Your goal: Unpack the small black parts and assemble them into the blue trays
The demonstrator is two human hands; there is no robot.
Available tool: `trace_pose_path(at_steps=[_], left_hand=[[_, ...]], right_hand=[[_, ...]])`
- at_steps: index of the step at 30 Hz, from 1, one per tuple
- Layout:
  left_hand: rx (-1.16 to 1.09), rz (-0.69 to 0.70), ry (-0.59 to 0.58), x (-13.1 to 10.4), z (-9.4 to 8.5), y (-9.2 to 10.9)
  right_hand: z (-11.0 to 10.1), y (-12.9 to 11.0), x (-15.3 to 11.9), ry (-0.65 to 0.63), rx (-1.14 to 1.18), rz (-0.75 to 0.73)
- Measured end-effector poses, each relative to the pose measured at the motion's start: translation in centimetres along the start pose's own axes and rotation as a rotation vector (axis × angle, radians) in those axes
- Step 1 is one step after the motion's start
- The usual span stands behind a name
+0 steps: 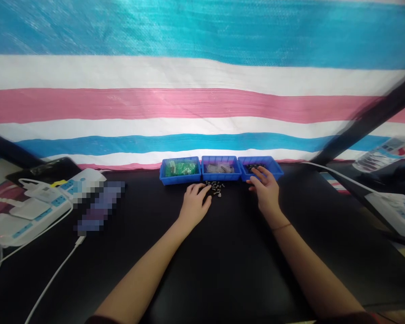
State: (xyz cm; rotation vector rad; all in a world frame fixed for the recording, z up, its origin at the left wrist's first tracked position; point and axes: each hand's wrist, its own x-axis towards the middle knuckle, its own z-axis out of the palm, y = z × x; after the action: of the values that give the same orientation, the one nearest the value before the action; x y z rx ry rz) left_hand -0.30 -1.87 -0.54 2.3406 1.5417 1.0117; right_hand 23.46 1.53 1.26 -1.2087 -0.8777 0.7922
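Three blue bins stand in a row at the back of the black table. Green packets fill the left bin (163,179), clear bags lie in the middle bin (221,177), and small dark parts are in the right bin (276,166). My left hand (193,204) rests on the table with its fingers apart, just left of a loose pile of small screws (216,186). My right hand (266,189) is at the front edge of the right bin, its fingers bent over it; whether they hold something is too small to tell.
White power strips (37,218) with plugs and cables lie at the left, beside a blurred phone-like object (101,207). Another white power strip (396,211) and a clear plastic package (384,155) are at the right. A striped sheet (202,105) hangs behind the table.
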Motion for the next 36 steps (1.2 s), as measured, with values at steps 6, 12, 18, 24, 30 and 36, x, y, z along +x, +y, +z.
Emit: trace_pose_path(at_steps=[6, 12, 18, 24, 30, 36], left_hand=[[0.137, 0.026, -0.090, -0.2, 0.2, 0.0], [0.128, 0.010, -0.102, -0.2, -0.1, 0.2], [0.132, 0.004, -0.116, -0.2, -0.2, 0.3], [0.125, 0.010, -0.130, -0.2, -0.4, 0.5], [0.088, 0.002, -0.122, -0.2, -0.5, 0.6], [0.061, 0.070, -0.111, -0.2, -0.6, 0.7]], right_hand=[[0.9, 0.0, -0.7, -0.014, -0.014, -0.095], [-2.1, -1.4, 1.2, 0.103, -0.378, -0.201], [-3.0, -2.2, 0.8, -0.337, -1.219, -0.222], [-2.2, -1.7, 0.3, -0.351, -1.491, -0.209], [-3.0, -1.4, 0.9, -0.324, -1.520, -0.178], [-2.3, -2.8, 0.3, -0.047, -1.018, -0.507]])
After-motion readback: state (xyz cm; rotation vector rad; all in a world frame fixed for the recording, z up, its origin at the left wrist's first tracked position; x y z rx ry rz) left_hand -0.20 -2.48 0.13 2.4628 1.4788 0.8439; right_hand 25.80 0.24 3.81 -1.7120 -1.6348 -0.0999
